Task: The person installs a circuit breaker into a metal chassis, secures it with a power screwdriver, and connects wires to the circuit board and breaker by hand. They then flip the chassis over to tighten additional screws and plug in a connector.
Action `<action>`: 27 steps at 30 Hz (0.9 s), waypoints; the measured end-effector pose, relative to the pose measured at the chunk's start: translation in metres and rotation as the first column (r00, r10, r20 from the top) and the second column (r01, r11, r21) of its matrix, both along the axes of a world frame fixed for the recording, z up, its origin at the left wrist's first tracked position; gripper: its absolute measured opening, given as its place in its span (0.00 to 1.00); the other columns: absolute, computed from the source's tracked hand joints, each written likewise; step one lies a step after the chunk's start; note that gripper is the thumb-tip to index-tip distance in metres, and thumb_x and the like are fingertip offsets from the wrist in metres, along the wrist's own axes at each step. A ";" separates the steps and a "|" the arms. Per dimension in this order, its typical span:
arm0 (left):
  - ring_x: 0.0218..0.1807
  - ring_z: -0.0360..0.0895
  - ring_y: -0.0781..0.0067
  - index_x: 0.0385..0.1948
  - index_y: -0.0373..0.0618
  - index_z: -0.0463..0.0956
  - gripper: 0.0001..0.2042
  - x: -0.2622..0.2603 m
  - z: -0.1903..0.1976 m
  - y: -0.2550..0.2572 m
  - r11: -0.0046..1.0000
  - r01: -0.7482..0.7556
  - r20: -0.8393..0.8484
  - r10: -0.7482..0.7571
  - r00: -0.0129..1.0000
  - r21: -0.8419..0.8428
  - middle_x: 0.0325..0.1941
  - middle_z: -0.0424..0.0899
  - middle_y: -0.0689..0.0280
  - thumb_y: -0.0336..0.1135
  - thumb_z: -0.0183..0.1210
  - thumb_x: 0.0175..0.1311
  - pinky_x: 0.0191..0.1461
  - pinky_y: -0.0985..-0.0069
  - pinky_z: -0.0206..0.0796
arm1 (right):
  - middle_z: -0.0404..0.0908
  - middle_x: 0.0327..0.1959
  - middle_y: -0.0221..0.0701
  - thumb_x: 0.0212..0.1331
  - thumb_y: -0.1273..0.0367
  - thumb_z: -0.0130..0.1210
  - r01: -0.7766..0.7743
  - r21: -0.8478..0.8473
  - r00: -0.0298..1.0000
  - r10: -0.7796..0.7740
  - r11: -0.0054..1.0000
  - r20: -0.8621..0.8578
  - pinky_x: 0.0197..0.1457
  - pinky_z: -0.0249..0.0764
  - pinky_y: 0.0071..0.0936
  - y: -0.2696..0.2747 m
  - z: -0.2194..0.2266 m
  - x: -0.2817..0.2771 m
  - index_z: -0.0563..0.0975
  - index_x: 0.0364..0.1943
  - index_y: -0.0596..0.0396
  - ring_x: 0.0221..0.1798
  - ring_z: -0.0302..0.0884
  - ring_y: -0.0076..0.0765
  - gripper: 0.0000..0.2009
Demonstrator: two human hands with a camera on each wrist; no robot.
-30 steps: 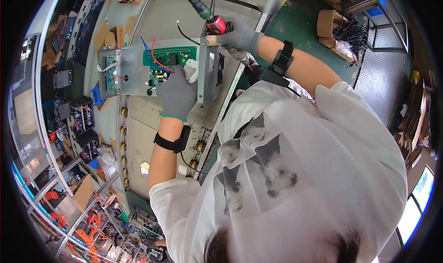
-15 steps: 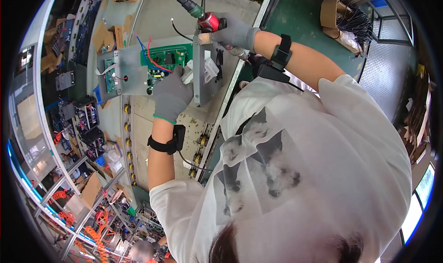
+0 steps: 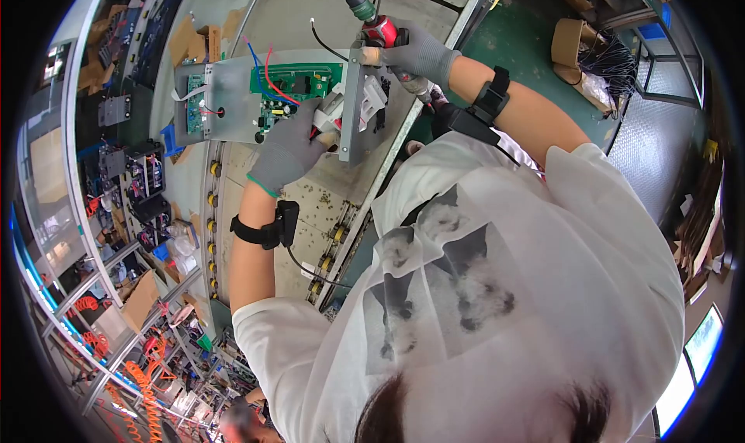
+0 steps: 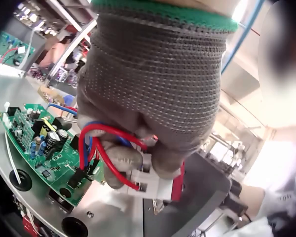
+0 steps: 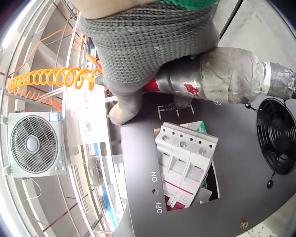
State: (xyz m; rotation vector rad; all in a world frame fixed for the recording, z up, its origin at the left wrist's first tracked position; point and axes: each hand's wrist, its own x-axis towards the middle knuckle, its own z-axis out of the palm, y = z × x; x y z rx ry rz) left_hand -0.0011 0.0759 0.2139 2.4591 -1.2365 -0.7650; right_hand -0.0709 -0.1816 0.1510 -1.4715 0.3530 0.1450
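Upper centre of the head view: the knit-gloved left hand [image 3: 285, 149] has its fingers curled round a white plastic breaker [image 4: 150, 180] behind the grey metal panel [image 3: 353, 109] — the right hand [image 3: 419, 55] grips a taped screwdriver [image 5: 227, 74].

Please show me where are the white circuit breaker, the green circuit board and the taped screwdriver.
white circuit breaker [image 5: 186, 163]: right wrist view, on its middle switch.
green circuit board [image 4: 44, 148]: left wrist view, on its bare middle.
taped screwdriver [image 5: 232, 76]: right wrist view, on its taped barrel.
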 end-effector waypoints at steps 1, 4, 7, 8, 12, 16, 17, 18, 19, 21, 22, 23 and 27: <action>0.35 0.77 0.42 0.58 0.44 0.62 0.28 -0.001 -0.005 0.000 0.999 0.017 0.122 -0.021 0.992 0.034 0.31 0.79 0.49 0.35 0.61 0.54 0.39 0.56 0.68 | 0.80 0.42 0.30 0.43 0.50 0.72 -0.004 0.004 1.000 0.004 1.000 -0.015 0.52 0.70 0.26 0.000 0.000 0.000 0.76 0.52 0.50 0.45 0.75 0.25 0.32; 0.37 0.78 0.44 0.58 0.44 0.62 0.29 -0.013 -0.006 0.003 0.998 -0.003 0.207 -0.010 0.978 0.065 0.32 0.79 0.50 0.37 0.62 0.53 0.40 0.56 0.68 | 0.80 0.42 0.30 0.43 0.50 0.72 0.001 0.013 1.000 -0.001 1.000 -0.013 0.51 0.71 0.26 0.000 -0.007 0.003 0.76 0.52 0.50 0.44 0.76 0.25 0.32; 0.36 0.78 0.45 0.57 0.44 0.63 0.28 -0.007 0.002 0.001 0.997 -0.041 0.165 0.028 0.986 0.071 0.32 0.79 0.50 0.38 0.62 0.54 0.39 0.57 0.68 | 0.80 0.38 0.28 0.43 0.50 0.72 -0.012 -0.029 1.000 0.013 1.000 0.012 0.44 0.72 0.24 -0.001 -0.007 0.004 0.76 0.52 0.49 0.38 0.75 0.23 0.32; 0.36 0.78 0.45 0.57 0.44 0.63 0.28 -0.003 0.011 -0.001 0.997 -0.043 0.162 0.032 0.986 0.069 0.32 0.79 0.50 0.38 0.62 0.54 0.39 0.57 0.68 | 0.80 0.38 0.28 0.43 0.50 0.72 -0.015 -0.031 1.000 0.015 0.999 0.009 0.44 0.72 0.24 -0.002 -0.008 0.005 0.76 0.52 0.49 0.38 0.75 0.23 0.32; 0.35 0.78 0.46 0.56 0.45 0.64 0.27 -0.001 0.024 -0.003 0.990 -0.056 0.107 0.042 0.993 0.133 0.32 0.80 0.51 0.40 0.62 0.55 0.38 0.58 0.68 | 0.77 0.28 0.24 0.43 0.50 0.72 -0.054 -0.023 0.998 0.054 0.998 -0.019 0.33 0.69 0.22 -0.004 0.001 0.005 0.76 0.52 0.49 0.28 0.71 0.18 0.32; 0.36 0.80 0.49 0.55 0.44 0.65 0.27 -0.018 0.016 0.002 0.985 -0.080 0.220 0.044 0.975 0.155 0.33 0.81 0.51 0.43 0.63 0.55 0.39 0.59 0.69 | 0.76 0.26 0.23 0.44 0.51 0.71 -0.067 -0.029 0.998 0.066 0.997 -0.014 0.31 0.68 0.22 0.000 0.005 0.006 0.76 0.52 0.49 0.26 0.69 0.16 0.31; 0.36 0.80 0.49 0.55 0.44 0.65 0.27 -0.021 0.016 0.004 0.984 -0.082 0.217 0.047 0.975 0.157 0.33 0.81 0.51 0.43 0.63 0.55 0.39 0.59 0.69 | 0.76 0.26 0.23 0.44 0.51 0.71 -0.070 -0.026 0.997 0.069 0.997 -0.016 0.31 0.68 0.22 0.001 0.001 0.006 0.76 0.52 0.49 0.26 0.69 0.16 0.31; 0.36 0.80 0.50 0.54 0.45 0.66 0.27 -0.024 0.017 0.004 0.985 -0.086 0.246 0.047 0.968 0.150 0.33 0.81 0.52 0.42 0.63 0.54 0.40 0.60 0.70 | 0.77 0.28 0.24 0.44 0.51 0.72 -0.079 -0.026 0.996 0.078 0.996 -0.039 0.33 0.70 0.22 0.000 -0.005 0.007 0.77 0.51 0.50 0.28 0.71 0.17 0.31; 0.36 0.80 0.50 0.54 0.45 0.66 0.26 -0.024 0.019 0.003 0.986 -0.092 0.277 0.052 0.959 0.135 0.33 0.82 0.53 0.42 0.63 0.53 0.40 0.60 0.70 | 0.78 0.30 0.25 0.44 0.52 0.72 -0.091 -0.033 0.994 0.089 0.995 -0.058 0.36 0.71 0.22 -0.002 -0.007 0.009 0.77 0.51 0.50 0.30 0.73 0.18 0.31; 0.36 0.80 0.50 0.53 0.45 0.67 0.26 -0.013 0.033 0.002 0.980 -0.104 0.194 0.070 0.979 0.169 0.33 0.82 0.53 0.42 0.63 0.52 0.41 0.60 0.70 | 0.79 0.33 0.25 0.44 0.53 0.72 -0.096 -0.015 0.995 0.095 0.995 -0.044 0.39 0.72 0.23 -0.002 0.004 0.005 0.77 0.51 0.50 0.33 0.74 0.19 0.30; 0.36 0.81 0.50 0.52 0.46 0.68 0.25 -0.008 0.038 0.001 0.972 -0.106 0.109 0.084 0.990 0.210 0.33 0.82 0.54 0.42 0.63 0.51 0.41 0.60 0.71 | 0.79 0.35 0.26 0.44 0.54 0.73 -0.096 0.011 0.995 0.096 0.995 -0.029 0.42 0.73 0.24 -0.002 0.008 0.005 0.77 0.51 0.51 0.36 0.75 0.20 0.30; 0.36 0.81 0.50 0.52 0.46 0.68 0.25 -0.008 0.037 0.000 0.972 -0.112 0.110 0.091 0.990 0.207 0.33 0.82 0.54 0.42 0.63 0.51 0.41 0.60 0.71 | 0.79 0.35 0.26 0.44 0.54 0.73 -0.102 0.008 0.994 0.102 0.995 -0.028 0.42 0.73 0.24 -0.002 0.005 0.007 0.77 0.51 0.51 0.36 0.75 0.20 0.30; 0.36 0.81 0.53 0.49 0.46 0.71 0.24 -0.019 0.031 0.002 0.963 -0.169 0.164 0.136 0.977 0.211 0.33 0.82 0.55 0.42 0.64 0.48 0.39 0.62 0.71 | 0.80 0.40 0.27 0.45 0.56 0.72 -0.087 0.041 0.995 0.085 0.995 0.058 0.51 0.71 0.24 0.001 -0.005 0.007 0.77 0.49 0.51 0.42 0.75 0.23 0.28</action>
